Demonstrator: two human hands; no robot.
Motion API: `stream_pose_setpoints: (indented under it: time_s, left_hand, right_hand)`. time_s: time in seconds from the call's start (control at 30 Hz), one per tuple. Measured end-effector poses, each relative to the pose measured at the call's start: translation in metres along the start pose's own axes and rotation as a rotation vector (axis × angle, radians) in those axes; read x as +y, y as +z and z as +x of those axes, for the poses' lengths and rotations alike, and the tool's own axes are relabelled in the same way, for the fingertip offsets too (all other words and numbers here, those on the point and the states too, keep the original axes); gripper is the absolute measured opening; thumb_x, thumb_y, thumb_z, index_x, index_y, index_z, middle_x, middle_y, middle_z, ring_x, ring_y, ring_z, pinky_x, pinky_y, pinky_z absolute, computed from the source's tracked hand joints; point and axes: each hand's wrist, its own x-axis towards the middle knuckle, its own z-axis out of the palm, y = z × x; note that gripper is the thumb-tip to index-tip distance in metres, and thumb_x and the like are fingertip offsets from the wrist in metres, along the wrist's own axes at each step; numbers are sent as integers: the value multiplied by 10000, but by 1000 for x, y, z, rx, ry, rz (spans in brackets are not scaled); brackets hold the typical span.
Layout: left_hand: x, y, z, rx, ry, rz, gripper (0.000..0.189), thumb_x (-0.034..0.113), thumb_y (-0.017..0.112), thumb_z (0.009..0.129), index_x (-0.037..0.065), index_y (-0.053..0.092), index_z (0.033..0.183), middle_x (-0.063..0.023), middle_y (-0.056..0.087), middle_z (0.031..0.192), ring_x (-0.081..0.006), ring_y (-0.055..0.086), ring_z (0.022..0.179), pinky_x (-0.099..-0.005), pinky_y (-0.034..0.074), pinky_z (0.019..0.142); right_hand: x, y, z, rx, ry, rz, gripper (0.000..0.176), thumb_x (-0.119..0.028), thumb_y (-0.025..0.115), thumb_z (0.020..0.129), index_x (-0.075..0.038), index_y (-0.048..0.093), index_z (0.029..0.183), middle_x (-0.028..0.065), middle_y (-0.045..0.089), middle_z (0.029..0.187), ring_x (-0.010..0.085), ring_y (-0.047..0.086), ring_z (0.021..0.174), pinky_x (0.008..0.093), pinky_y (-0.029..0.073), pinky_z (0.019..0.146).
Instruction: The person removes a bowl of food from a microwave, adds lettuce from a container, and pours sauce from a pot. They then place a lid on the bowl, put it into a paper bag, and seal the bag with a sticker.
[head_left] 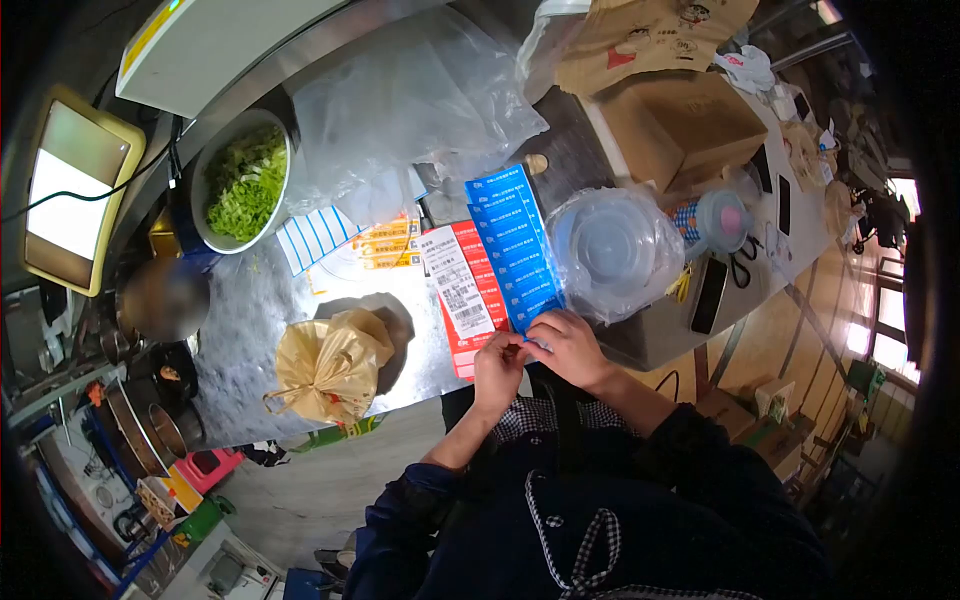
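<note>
Both my hands meet at the table's front edge, at the lower end of a blue label sheet. My left hand [499,371] and my right hand [567,348] pinch a small blue piece between their fingertips. The blue label sheet [512,245] lies partly over a red label sheet [479,262]. A white printed receipt [457,283] rests on the red sheet. To the left stands a tied tan bag [333,366]. Right of the blue sheet are clear round lids in plastic wrap [615,250].
A bowl of chopped lettuce [247,182] and a lit tablet [75,190] are at the left. Clear plastic bags [400,100] lie at the back. A cardboard box [680,125], a phone [709,296] and black scissors [743,262] are at the right.
</note>
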Motion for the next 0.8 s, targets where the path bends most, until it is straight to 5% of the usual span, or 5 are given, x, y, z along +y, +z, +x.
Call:
stream_pose_setpoints:
  time_s: [0.03, 0.4, 0.53, 0.7, 0.8]
  left_hand:
    - [1, 0, 0, 9, 2, 25, 124, -52, 637, 674, -29, 568, 774, -114, 560, 697, -198, 563, 569, -279, 443, 538]
    - [6, -2, -1, 21, -28, -38, 105, -51, 613, 692, -34, 568, 785, -128, 559, 687, -198, 575, 575, -280, 448, 535]
    - [-3, 2, -2, 35, -138, -18, 81, -41, 617, 704, -32, 550, 748, -87, 580, 654, -120, 561, 569, -243, 441, 515]
    - [-6, -3, -4, 92, -110, 140, 137, 6, 632, 701, -30, 512, 754, -106, 561, 610, -163, 554, 536, -277, 434, 504]
    - [4, -3, -3, 111, -135, 143, 193, 16, 634, 700, -24, 475, 803, -113, 556, 612, -188, 548, 525, -293, 435, 504]
  right_hand:
    - [0, 0, 0, 9, -36, -51, 147, -128, 655, 658, -53, 570, 752, 44, 541, 801, 229, 546, 747, 337, 439, 673]
    - [4, 4, 4, -24, -160, -146, 88, -120, 619, 672, -69, 550, 692, 39, 512, 753, 213, 540, 737, 333, 436, 664]
    - [5, 0, 6, 86, 90, -2, 87, -69, 618, 660, -45, 547, 703, 72, 525, 702, 236, 545, 657, 333, 447, 602]
    - [28, -26, -1, 338, 613, 525, 36, -14, 575, 747, -15, 541, 759, 39, 546, 676, 108, 545, 568, 229, 431, 498]
    - [12, -71, 4, 580, 651, 742, 9, -5, 529, 777, -13, 527, 775, 28, 533, 673, 90, 521, 552, 212, 428, 495]
